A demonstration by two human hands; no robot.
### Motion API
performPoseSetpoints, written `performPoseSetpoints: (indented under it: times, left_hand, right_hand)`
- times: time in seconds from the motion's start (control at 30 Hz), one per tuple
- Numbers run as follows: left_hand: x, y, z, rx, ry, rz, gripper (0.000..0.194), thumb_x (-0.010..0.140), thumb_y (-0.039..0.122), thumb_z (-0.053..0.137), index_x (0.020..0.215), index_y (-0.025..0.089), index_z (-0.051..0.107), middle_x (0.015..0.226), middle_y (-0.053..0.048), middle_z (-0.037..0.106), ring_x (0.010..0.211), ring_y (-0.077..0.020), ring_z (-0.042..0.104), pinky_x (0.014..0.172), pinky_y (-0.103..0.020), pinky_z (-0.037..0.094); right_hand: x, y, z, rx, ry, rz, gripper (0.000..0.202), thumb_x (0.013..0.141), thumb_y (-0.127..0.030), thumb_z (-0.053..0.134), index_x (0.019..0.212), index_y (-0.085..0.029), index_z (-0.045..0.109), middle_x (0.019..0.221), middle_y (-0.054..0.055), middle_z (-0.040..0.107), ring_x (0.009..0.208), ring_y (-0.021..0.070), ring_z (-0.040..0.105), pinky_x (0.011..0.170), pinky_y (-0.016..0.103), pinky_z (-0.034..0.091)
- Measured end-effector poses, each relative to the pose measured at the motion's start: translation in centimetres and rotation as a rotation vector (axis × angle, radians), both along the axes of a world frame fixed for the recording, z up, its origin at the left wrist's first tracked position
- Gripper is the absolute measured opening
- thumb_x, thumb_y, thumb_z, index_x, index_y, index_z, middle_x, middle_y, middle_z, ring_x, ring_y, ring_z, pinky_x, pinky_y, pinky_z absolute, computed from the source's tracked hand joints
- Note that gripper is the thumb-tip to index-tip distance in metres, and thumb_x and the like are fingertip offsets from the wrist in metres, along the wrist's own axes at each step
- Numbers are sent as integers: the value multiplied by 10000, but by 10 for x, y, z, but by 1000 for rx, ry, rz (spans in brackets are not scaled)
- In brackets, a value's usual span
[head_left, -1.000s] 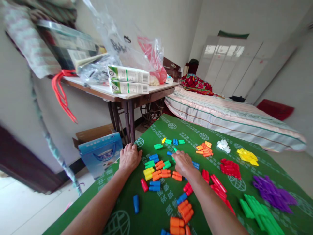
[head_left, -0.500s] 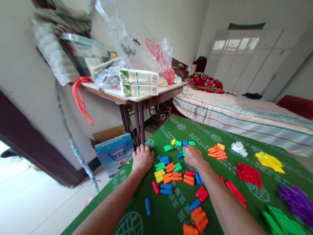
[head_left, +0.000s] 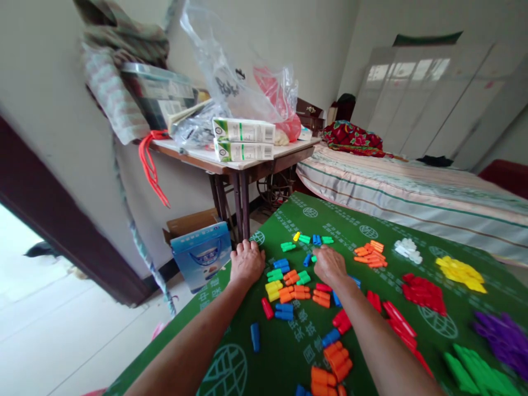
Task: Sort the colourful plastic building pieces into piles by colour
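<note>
Small bullet-shaped plastic pieces lie on the green tabletop, many in side-by-side pairs. My left hand point(head_left: 247, 262) rests palm down at the table's left edge, fingers apart, holding nothing. Among the far pieces, my right hand point(head_left: 330, 265) is closed, with a green plastic piece point(head_left: 314, 258) partly showing at its fingertips. A blue piece point(head_left: 307, 259) lies just left of it, and a blue pair point(head_left: 316, 240) lies beyond. Closer to me are blue point(head_left: 281, 265), orange point(head_left: 291, 277) and yellow point(head_left: 274, 290) pairs, plus a single blue piece point(head_left: 255, 337).
To the right lie piles of orange point(head_left: 370, 254), white point(head_left: 408, 251), yellow point(head_left: 461, 273), red point(head_left: 424, 294), purple point(head_left: 503, 338) and green point(head_left: 478, 368) pieces. A side table point(head_left: 193, 159) bears cartons point(head_left: 244, 141) and bags. A blue box point(head_left: 202, 256) stands on the floor; a bed point(head_left: 396, 181) is behind.
The camera has turned slightly left, so everything appears shifted right. Both hands stay in nearly the same places over the table; my right forearm covers slightly different pieces.
</note>
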State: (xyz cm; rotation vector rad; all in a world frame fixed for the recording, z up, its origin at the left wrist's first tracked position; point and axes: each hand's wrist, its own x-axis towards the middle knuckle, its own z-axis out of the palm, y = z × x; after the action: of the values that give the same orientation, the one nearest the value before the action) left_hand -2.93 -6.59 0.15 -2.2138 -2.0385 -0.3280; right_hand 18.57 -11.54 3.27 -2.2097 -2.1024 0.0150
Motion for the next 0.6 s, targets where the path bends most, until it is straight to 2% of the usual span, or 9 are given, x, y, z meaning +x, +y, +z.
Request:
performPoseSetpoints:
  times: [0.17, 0.3, 0.4, 0.6]
  left_hand:
    - [2, 6, 8, -40, 10, 4, 464, 870, 405, 268, 1122, 100, 510, 1149, -181, 516, 1085, -336, 466, 852, -452, 379]
    - [4, 13, 12, -76, 0, -24, 518, 874, 444, 226, 1132, 90, 502, 1163, -191, 507, 1107, -353, 452, 863, -465, 377]
    - [5, 15, 15, -102, 5, -28, 543, 871, 455, 218, 1155, 82, 491, 1188, -201, 499, 1116, -356, 445, 865, -466, 376]
    - [7, 17, 17, -126, -6, -19, 585, 863, 476, 206, 1185, 79, 492, 1214, -212, 489, 1131, -374, 426, 873, -487, 372]
  right_hand:
    - [7, -38, 14, 34, 12, -50, 340, 801, -124, 460, 1052, -245, 654, 1027, 46, 639, 941, 159, 603, 779, 222, 424]
    - [25, -76, 12, 87, 98, -75, 348, 784, -149, 484, 1072, -254, 650, 1013, 36, 636, 945, 160, 591, 791, 223, 426]
    - [50, -107, 6, 110, 130, -131, 373, 766, -152, 498, 1094, -249, 647, 1008, 33, 633, 942, 162, 589, 799, 228, 434]
    - [120, -166, 3, 154, 86, -298, 415, 733, -93, 464, 1075, -216, 662, 981, 50, 642, 919, 189, 602, 814, 281, 462]
